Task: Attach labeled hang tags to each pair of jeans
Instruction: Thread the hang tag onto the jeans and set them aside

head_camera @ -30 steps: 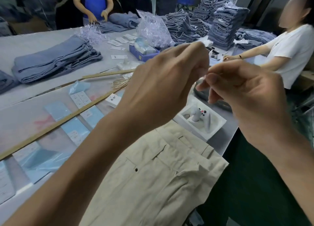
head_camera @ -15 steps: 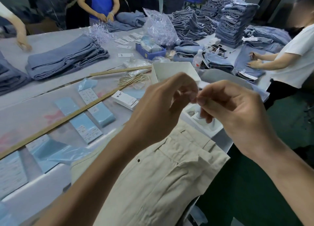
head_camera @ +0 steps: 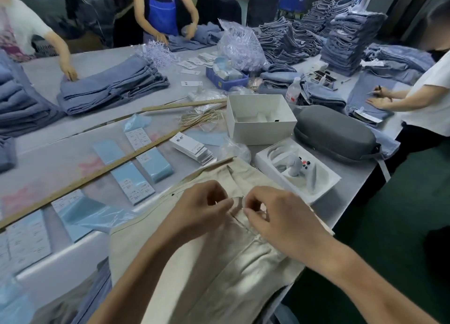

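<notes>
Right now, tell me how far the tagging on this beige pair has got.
Done: the beige jeans lie flat on the grey table, waistband up. In hand: the left hand and right hand both pinch at a waistband belt loop; whether a string is threaded is too small to tell. Left: no tag shows on the jeans; the stack of white hang tags sits beyond.

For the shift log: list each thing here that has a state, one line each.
left hand: fingers curled, pinching at the waistband
right hand: fingers curled, pinching at the waistband
beige jeans: laid flat, waistband away from the person
white box: open, no lid on it
grey case: closed
hang tags: stacked, fanned slightly
blue jeans: folded, piled
blue tray: filled
</notes>
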